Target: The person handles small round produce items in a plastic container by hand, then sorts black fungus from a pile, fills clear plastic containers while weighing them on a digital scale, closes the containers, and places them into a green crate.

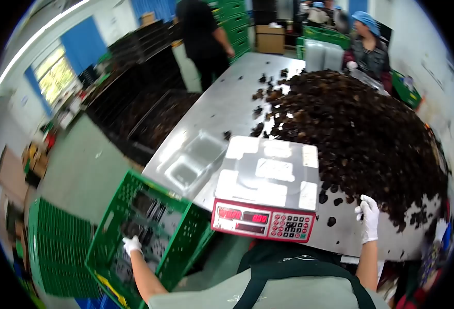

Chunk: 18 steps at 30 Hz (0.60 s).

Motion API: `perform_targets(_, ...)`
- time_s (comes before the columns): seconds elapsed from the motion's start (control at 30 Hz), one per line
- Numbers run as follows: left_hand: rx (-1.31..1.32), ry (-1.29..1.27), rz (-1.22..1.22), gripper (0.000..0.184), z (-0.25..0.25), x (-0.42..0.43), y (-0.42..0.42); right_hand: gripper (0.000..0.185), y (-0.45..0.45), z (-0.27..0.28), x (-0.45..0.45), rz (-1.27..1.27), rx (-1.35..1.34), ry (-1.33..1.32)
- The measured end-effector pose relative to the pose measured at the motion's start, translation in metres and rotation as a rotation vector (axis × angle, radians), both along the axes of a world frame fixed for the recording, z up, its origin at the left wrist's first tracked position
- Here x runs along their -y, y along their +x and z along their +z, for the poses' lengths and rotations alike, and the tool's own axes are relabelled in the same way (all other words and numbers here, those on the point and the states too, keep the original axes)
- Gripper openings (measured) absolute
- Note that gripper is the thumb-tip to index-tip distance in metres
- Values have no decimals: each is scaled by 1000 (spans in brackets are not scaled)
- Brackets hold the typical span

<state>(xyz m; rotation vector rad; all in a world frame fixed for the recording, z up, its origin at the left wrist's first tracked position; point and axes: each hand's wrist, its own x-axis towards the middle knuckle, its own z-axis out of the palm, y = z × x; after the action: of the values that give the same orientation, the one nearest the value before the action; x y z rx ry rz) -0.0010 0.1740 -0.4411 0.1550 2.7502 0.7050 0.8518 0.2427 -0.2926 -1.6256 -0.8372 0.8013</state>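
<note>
My left hand (132, 245), in a white glove, reaches down into a green crate (178, 247). Its fingers close at the edge of a clear plastic box (132, 229) with dark contents; the grip is partly hidden. More such boxes lie in the crate. To the right, my gloved right hand (368, 219) is above the steel table by the near edge of a heap of dark, wood-ear-like pieces (361, 123). Its fingers are curled, and what they hold is too small to make out. Between my hands stands a scale (263, 188) with a bare plate and lit red digits.
Clear plastic trays (193, 159) lie left of the scale on the steel table (211, 110). A green crate (57, 247) stands on the floor at left, near dark racks (144, 103). One person (201, 41) stands beyond the table; another, blue-capped (371, 51), is at its far end.
</note>
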Motion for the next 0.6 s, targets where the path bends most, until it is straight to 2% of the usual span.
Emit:
perform_targets(0.03,-227,-105,-56,74,37,-19,39,26,4,-10,0,-13,22,-15)
perform_targets(0.1,-529,20,-316,70,60,-59,66,25,1,-35,2,-95,0,5)
perform_targets(0.17,-761,356,-646,67,92,-106,100,23,-14,-42,6,-148,9,-31)
perform_targets(0.23,-854,587,-946,62,152,-143,175,21,-9,-56,11,-154,63,-100)
perform_targets(0.3,-875,632,-1166,61,195,-163,235,19,-16,-49,10,-151,31,-17)
perform_targets(0.33,-856,599,-1239,57,202,-178,254,20,-19,-48,10,-170,-3,13)
perform_targets(0.43,-671,504,-1466,47,182,-216,273,19,-13,-57,15,-131,-33,50)
perform_targets(0.47,-466,374,-1500,40,165,-226,274,19,-15,-57,16,-140,-31,79)
perform_targets(0.5,-483,117,-1510,41,148,-232,274,19,-14,-56,17,-153,-30,84)
perform_targets(0.57,-503,209,-1470,42,133,-230,279,20,-14,-56,18,-125,8,43)
perform_targets(0.6,-342,224,-1415,50,146,-223,286,19,-16,-56,17,-137,0,47)
